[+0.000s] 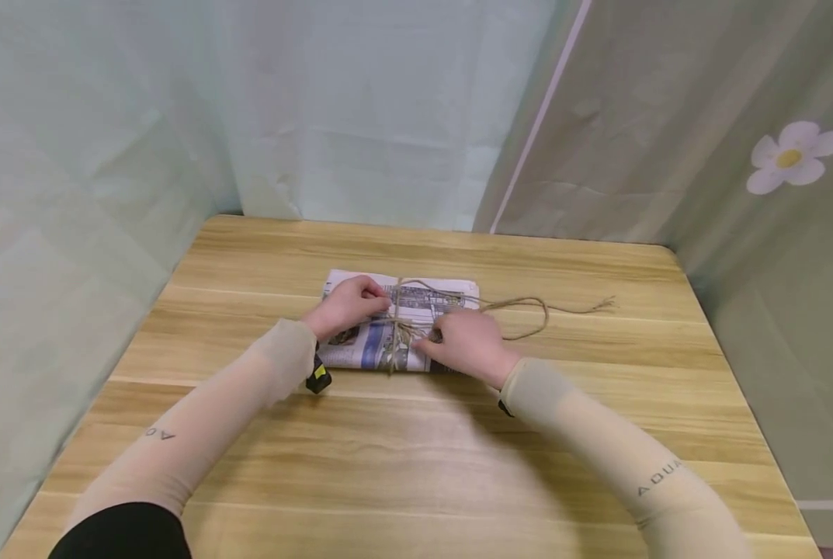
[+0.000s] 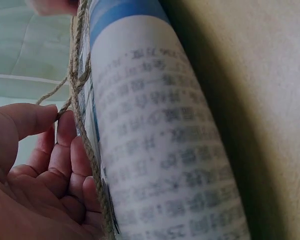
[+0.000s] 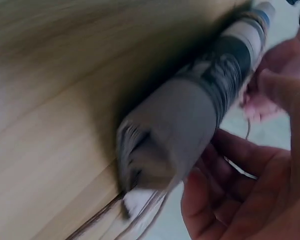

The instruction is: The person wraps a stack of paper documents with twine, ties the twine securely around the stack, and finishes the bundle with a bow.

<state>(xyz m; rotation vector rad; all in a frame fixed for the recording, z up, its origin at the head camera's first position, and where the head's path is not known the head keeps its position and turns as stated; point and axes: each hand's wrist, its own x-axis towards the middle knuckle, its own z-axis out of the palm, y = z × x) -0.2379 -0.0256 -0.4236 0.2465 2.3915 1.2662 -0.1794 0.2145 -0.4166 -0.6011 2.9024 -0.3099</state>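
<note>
Jute twine [image 1: 397, 326] crosses the newspaper bundle [image 1: 374, 345], pinched by left hand [image 1: 346, 304] and right hand [image 1: 466, 343].

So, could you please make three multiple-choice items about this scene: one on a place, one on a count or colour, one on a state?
1. Where does the newspaper bundle lie?
A. on the wooden table
B. on the floor
C. in a box

2. How many flowers show on the right wall?
A. none
B. one
C. three

3. How is the twine now?
A. coiled apart from the bundle
B. wrapped round the bundle, loose ends trailing right
C. cut into small pieces

Answers:
1 A: the head view shows the bundle flat on the table.
2 B: a single white flower with a yellow centre shows there.
3 B: the twine crosses the bundle, the left hand and right hand pinch it near the crossing, and its ends lie to the right.
</note>
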